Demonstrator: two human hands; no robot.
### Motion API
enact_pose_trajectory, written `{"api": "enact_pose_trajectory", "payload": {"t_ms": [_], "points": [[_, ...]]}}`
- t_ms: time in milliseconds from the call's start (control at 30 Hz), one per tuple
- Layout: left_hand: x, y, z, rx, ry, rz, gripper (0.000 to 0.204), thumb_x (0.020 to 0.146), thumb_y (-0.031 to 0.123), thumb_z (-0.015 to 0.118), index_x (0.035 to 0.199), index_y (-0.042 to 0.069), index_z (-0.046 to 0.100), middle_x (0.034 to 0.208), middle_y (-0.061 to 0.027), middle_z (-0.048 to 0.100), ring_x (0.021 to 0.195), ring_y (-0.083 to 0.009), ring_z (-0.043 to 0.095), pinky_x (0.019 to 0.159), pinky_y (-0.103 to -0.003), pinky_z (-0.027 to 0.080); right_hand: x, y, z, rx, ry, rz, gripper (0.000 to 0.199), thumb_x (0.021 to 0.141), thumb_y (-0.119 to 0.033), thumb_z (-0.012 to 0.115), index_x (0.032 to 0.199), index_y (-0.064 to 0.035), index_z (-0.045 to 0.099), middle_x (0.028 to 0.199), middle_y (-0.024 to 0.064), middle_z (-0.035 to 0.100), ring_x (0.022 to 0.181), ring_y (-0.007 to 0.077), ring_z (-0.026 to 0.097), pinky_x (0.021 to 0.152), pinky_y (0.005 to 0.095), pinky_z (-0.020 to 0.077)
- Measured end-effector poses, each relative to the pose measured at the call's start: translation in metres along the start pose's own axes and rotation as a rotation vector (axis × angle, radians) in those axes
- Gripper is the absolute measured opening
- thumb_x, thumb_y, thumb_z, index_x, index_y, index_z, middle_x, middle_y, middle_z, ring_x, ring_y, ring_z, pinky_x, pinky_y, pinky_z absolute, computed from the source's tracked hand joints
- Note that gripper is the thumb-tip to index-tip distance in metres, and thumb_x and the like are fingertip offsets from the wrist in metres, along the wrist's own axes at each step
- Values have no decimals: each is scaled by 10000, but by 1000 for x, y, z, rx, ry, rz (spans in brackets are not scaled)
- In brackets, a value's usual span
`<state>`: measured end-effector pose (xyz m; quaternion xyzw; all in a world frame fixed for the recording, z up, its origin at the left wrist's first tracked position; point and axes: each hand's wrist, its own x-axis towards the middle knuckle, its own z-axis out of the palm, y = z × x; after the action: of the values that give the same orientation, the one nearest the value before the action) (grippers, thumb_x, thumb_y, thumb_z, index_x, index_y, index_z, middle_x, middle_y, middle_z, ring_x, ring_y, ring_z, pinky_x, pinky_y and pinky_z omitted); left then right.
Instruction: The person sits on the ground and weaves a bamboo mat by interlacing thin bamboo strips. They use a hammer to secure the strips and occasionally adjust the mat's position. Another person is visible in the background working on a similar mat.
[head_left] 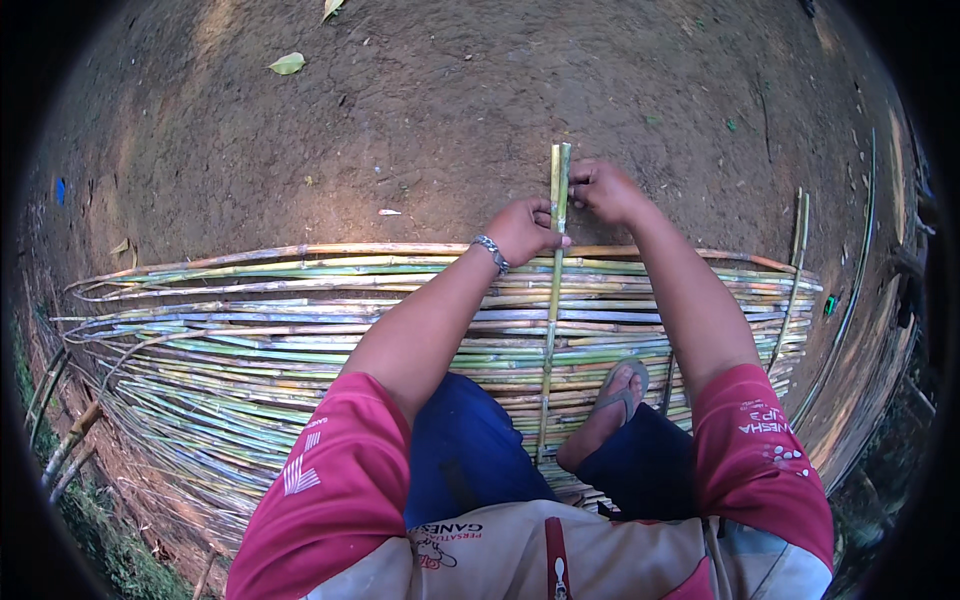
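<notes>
Honestly, keep the cane [553, 320] pinched in the left hand [520, 229] square to the poles [620, 315] just below that grip; can't tell if the right hand [608, 190] holds too.

Canes [552, 312] look smooth and woody, the bracelet [491, 254] glossy metal, the soil [450, 110] matt.

Ground [430, 110]: bare brown earth toward twelve o'clock
Light: sunny patch [350, 205] around ten
Leaf [287, 64]: pale green, over at eleven
Greenery [85, 535]: low, at eight
</notes>
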<state>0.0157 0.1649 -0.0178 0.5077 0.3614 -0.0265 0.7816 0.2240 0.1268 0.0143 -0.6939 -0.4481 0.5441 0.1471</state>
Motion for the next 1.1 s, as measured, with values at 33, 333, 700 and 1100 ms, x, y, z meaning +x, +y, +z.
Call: {"api": "enact_pose_trajectory", "payload": {"t_ms": [33, 333, 700, 1100], "points": [[1, -4, -2, 25, 42, 2, 722, 731, 136, 867, 1298, -102, 488, 1018, -130, 723, 897, -163, 688, 807, -295, 553, 0, -5, -4, -51, -76, -3, 248, 873, -96, 615, 1087, -84, 740, 1039, 152, 695, 828, 326, 685, 799, 394, 527], [-5, 0, 1, -98, 43, 30, 979, 707, 133, 891, 1428, -74, 260, 1054, -192, 712, 957, -204, 685, 847, -325, 547, -3, 1, 8, -376, -55, -52, 226, 799, -79, 622, 1001, -42, 715, 852, 170, 703, 790, 293, 684, 739, 393, 528], [-17, -13, 10, 125, 194, 121, 500, 938, 188, 695, 1295, -63, 451, 1112, -196, 699, 987, -181, 690, 836, -296, 563, -42, -30, 18, -366, -52, 4, 318, 827, -125, 599, 1116, -37, 699, 1097, 224, 683, 1039, 380, 650, 918, 427, 497], [-25, 11, 8, 503, 361, 131, 339, 1054, 257, 469, 1173, -17, 629, 1001, -149, 737, 889, -201, 725, 752, -314, 547, -34, -14, 32, -223, 103, 83, 250, 857, -133, 620, 1070, -67, 733, 1053, 205, 701, 986, 365, 667, 884, 424, 509]]}}
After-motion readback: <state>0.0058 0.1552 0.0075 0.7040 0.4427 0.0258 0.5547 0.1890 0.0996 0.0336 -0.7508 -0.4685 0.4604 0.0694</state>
